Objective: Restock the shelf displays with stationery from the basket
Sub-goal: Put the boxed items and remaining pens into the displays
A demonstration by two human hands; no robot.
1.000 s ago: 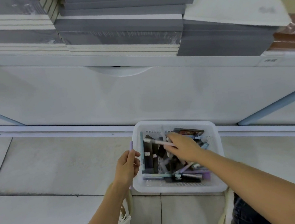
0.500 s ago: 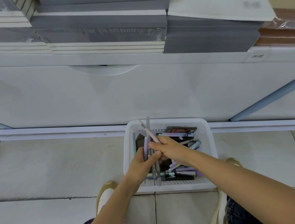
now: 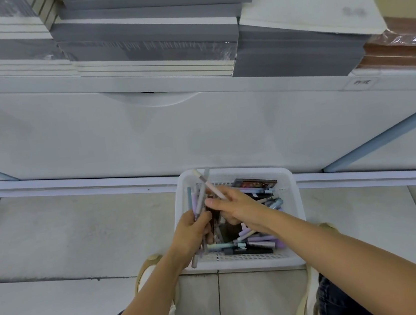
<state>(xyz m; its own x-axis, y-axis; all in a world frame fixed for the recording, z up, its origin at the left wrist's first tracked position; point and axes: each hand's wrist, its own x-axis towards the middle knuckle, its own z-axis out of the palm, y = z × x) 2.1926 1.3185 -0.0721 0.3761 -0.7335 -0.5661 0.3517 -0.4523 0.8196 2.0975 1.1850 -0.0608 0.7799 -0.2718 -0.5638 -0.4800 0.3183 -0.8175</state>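
Observation:
A white plastic basket (image 3: 295, 227) sits on the tiled floor in front of the shelf, filled with several pastel pens (image 3: 260, 240) and a dark flat pack (image 3: 254, 184). My left hand (image 3: 193, 235) hovers over the basket's left side and grips a bundle of pens (image 3: 196, 203) that stick up past the rim. My right hand (image 3: 236, 206) is just to its right and pinches a pale pink pen (image 3: 206, 182) that points up and left, its lower end against the bundle.
The white shelf unit (image 3: 198, 132) rises directly behind the basket. Stacks of grey notebooks (image 3: 149, 33) and a brown wrapped stack (image 3: 403, 47) lie on its ledge. My shoes (image 3: 150, 269) stand on the floor tiles on either side of the basket's near edge.
My left hand moved from beside the basket to over it. My right hand lifted a pale pen out of the basket and brought it to the pens in my left hand.

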